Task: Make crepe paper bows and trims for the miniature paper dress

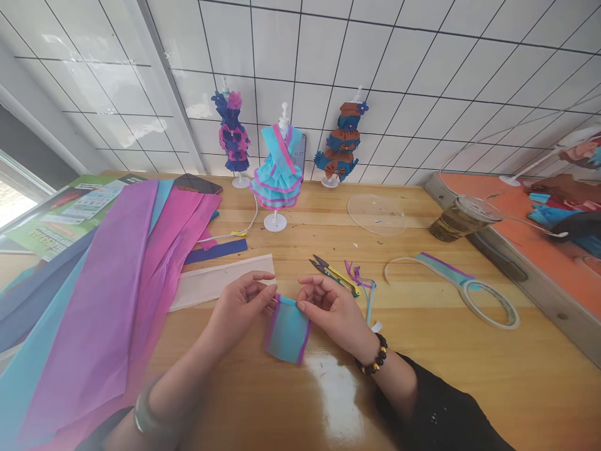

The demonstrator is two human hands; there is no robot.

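Note:
Between my hands hangs a small turquoise piece of crepe paper (287, 332) with purple edges. Its top edge looks folded over into a narrow band. My left hand (246, 307) pinches the upper left corner between thumb and fingers. At the upper right corner, my right hand (333, 312) grips the paper the same way. Just beyond my right hand lie yellow-handled thread snips (334, 274), partly covered by its fingers. Purple and turquoise paper scraps (359, 275) are beside the snips. A white strip (220, 280) lies behind my left hand.
Long paper sheets (94, 300) cover the left side. Three miniature dress stands line the wall, the turquoise dress (278, 169) nearest. On the right are a tape roll (491, 305), a purple-edged turquoise strip (444, 266), a clear lid (376, 215) and a drink cup (462, 219).

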